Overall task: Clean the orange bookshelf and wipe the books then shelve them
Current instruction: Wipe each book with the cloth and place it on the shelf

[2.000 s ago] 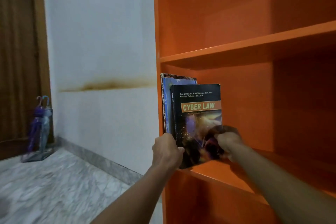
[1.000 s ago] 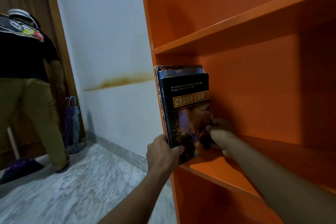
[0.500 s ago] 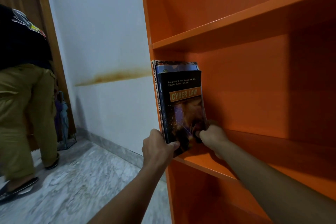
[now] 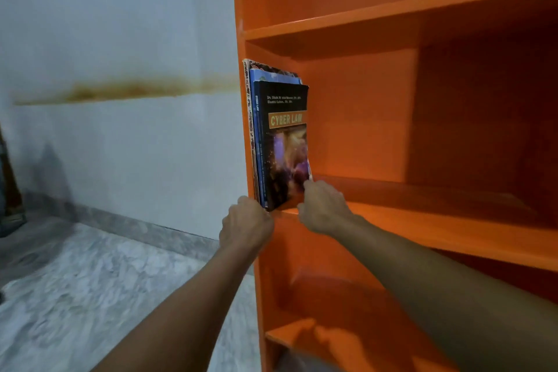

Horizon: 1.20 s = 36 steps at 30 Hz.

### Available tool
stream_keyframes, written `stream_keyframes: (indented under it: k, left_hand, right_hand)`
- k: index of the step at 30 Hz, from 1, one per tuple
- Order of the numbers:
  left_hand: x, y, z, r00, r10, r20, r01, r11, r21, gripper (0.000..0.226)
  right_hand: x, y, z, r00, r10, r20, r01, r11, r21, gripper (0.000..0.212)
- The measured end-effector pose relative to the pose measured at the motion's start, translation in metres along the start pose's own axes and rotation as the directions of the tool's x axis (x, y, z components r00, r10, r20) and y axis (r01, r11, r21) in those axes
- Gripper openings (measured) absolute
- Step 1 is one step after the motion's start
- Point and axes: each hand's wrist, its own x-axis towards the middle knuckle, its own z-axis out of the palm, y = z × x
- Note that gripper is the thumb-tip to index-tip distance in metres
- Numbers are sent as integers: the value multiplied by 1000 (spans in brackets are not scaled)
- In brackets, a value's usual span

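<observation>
The black "Cyber Law" book [image 4: 287, 145] stands upright at the left end of the orange bookshelf's middle board [image 4: 422, 220]. It leans on a blue book [image 4: 273, 75] and a patterned book [image 4: 248, 84], which stand against the side panel. My left hand [image 4: 246, 222] is curled at the bottom of the spines, at the shelf's front edge. My right hand [image 4: 321, 210] pinches the lower back corner of the Cyber Law cover, with its wrist over the board.
The upper shelf board [image 4: 392, 18] and the lower compartment [image 4: 332, 326] hold nothing I can see. Left of the bookshelf are a white wall with a brown stain [image 4: 126, 90] and a marble floor [image 4: 75, 296]. A dark object sits at the left edge [image 4: 9, 211].
The Cyber Law book now stands straighter and tighter against the other books. My right hand slid to its lower back corner. The person at the left has gone out of view.
</observation>
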Motion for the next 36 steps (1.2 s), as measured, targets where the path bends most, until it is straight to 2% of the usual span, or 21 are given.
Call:
stream_keyframes:
  k: [4,7,9,14,21,24,28,30,33,35,36]
  left_hand:
    - [-20,-10,17,989,103,106,-107,994,36,13]
    - [-39,-11,27,949,212,235,-228,973,43,19]
    - [-58,-8,35,905,278,321,-308,950,44,30]
    - [-124,1,60,790,387,476,-462,885,48,34]
    - [-177,13,79,668,474,574,-610,790,57,36]
    - [-185,3,90,656,457,600,-620,780,83,37]
    - [-207,-23,110,651,348,674,-602,778,179,28]
    - [-222,-40,121,642,296,707,-575,796,190,27]
    - [-248,-72,143,634,184,751,-497,841,214,28]
    - [-267,-94,159,605,139,784,-464,862,205,20]
    - [-274,-103,165,590,117,799,-451,869,206,18]
  right_hand:
    - [-42,5,-5,995,28,-95,-43,986,-160,33]
    - [-85,14,-7,994,47,-94,-71,959,-274,41]
    - [-118,23,-8,994,104,-44,-112,941,-318,43]
    - [-212,58,4,930,341,134,-270,885,-379,45]
    - [-271,98,17,800,414,435,-207,870,-447,38]
    - [-280,99,34,773,356,525,-132,899,-417,32]
    - [-305,96,76,627,278,728,-37,944,-329,29]
    - [-325,97,103,575,259,777,-13,951,-307,41]
    - [-362,101,134,480,235,845,-29,967,-253,76]
    - [-379,103,146,455,218,863,7,969,-248,77]
    - [-380,105,149,459,213,862,-8,972,-236,70]
